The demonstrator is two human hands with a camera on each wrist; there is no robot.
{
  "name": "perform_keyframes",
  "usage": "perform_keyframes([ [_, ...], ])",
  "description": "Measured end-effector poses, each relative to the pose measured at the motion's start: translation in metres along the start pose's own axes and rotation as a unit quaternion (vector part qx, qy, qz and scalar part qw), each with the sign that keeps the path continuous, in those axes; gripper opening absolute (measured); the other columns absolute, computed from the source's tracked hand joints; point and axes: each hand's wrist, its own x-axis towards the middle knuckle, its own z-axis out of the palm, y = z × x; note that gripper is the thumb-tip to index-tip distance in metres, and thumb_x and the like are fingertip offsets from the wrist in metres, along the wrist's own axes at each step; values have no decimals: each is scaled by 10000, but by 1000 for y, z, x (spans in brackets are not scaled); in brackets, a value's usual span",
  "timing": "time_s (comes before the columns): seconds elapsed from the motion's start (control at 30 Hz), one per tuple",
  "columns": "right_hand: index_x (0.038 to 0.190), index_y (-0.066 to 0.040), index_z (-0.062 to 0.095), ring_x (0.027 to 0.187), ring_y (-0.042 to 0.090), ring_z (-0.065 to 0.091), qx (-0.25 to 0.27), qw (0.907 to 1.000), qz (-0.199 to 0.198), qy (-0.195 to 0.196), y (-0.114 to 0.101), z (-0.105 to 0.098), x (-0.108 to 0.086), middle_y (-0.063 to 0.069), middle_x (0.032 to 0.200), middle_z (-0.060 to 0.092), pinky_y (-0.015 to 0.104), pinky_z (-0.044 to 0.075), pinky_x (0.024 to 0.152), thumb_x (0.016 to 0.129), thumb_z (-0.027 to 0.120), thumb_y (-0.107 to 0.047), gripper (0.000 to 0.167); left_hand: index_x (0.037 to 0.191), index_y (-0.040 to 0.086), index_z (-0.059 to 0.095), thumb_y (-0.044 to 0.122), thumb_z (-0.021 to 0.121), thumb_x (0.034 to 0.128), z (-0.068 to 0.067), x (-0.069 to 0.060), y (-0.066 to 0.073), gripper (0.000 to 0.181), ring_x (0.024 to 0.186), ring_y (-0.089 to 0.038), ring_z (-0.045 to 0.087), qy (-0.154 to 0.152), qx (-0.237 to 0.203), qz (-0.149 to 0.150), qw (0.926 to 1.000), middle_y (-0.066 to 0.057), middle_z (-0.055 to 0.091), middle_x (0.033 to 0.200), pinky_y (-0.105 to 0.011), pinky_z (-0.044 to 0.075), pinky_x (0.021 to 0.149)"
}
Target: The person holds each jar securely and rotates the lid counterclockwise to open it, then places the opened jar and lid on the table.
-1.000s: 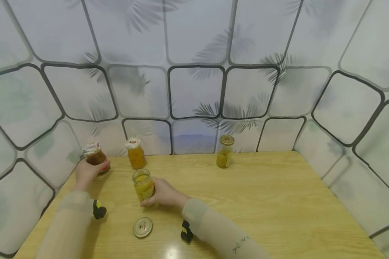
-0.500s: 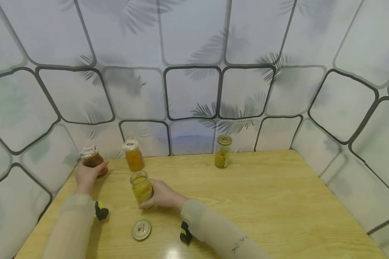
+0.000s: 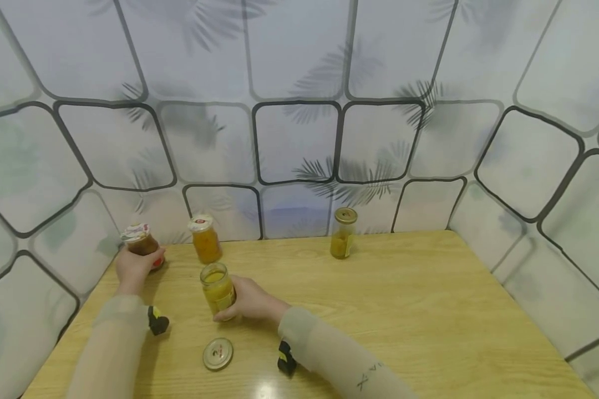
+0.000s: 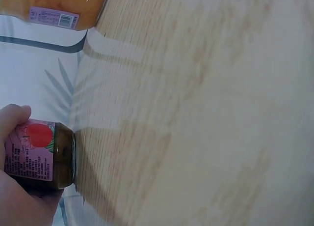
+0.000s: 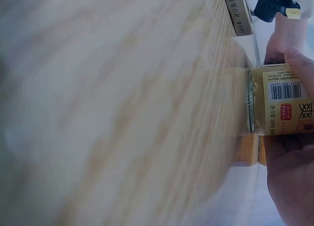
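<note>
At the table's back left, my left hand (image 3: 132,270) grips a dark brown jar (image 3: 143,244) with a patterned white lid; its pink label (image 4: 34,150) shows in the left wrist view. My right hand (image 3: 252,299) holds an uncapped jar of yellow contents (image 3: 218,292), fingers and thumb around its side; the right wrist view shows its barcoded label (image 5: 287,100). A loose gold lid (image 3: 218,354) lies flat in front of that jar. Behind it stands a white-lidded jar of orange contents (image 3: 207,245), touched by neither hand.
A gold-lidded jar (image 3: 343,235) stands near the back edge of the wooden table (image 3: 429,310), right of the other jars. Patterned wall panels (image 3: 299,138) rise behind the table and at both sides. Each wrist carries a small black device.
The head view has shifted slightly, so the jars appear a little further left. Both hands keep their grips on their jars, with scarcely any movement.
</note>
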Motion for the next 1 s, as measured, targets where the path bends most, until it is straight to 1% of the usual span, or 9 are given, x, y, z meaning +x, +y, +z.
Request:
perform_keyframes([
  [0.07, 1268, -158, 646, 1028, -11, 625, -5, 10000, 14, 4, -1, 0, -1, -51, 1151, 726, 199, 512, 1008, 804, 956, -168, 558, 1515, -155, 398, 269, 748, 939, 0, 0, -1, 796, 1406, -497, 495, 9, 41, 21, 10000, -378, 494, 1525, -576, 383, 1234],
  [0.27, 1272, -151, 643, 1038, -4, 632, -1, 10000, 42, 13, -2, 0, -1, -37, 1167, 731, 195, 511, 1007, 802, 957, -168, 566, 1512, -151, 411, 244, 752, 935, 0, -1, 1, 778, 1395, -498, 514, 16, -28, 95, 9999, -375, 512, 1515, -574, 400, 1223],
  [0.5, 1247, -150, 652, 1021, -6, 627, 47, 10000, 27, 71, -1, -3, 1, -41, 1142, 731, 197, 508, 1005, 800, 957, -153, 542, 1523, -164, 392, 270, 762, 937, -2, -2, 5, 818, 1427, -516, 485, 69, -12, 39, 10000, -388, 488, 1533, -572, 381, 1246],
  [0.73, 1240, -151, 652, 1004, -13, 624, 91, 9999, 27, 49, -1, -1, -1, -56, 1124, 727, 199, 515, 994, 799, 957, -151, 536, 1509, -139, 438, 279, 770, 927, -5, -7, -1, 790, 1395, -467, 512, 54, -56, -23, 10000, -347, 520, 1522, -557, 399, 1230],
  [0.87, 1250, -154, 649, 1016, -12, 628, 40, 10000, 34, 36, 0, 2, -1, -54, 1139, 730, 199, 514, 1004, 799, 960, -168, 548, 1516, -153, 417, 307, 765, 935, -9, -10, -5, 818, 1403, -480, 500, 4, 42, -38, 10000, -364, 504, 1528, -572, 396, 1229],
  [1.0, 1260, -161, 648, 1037, -3, 635, 17, 9999, 83, 82, 1, 2, -2, -53, 1154, 731, 208, 515, 1018, 799, 960, -171, 558, 1483, -182, 435, 360, 755, 942, -15, -13, -3, 830, 1355, -485, 522, -57, 256, -13, 9997, -383, 516, 1499, -571, 428, 1186],
])
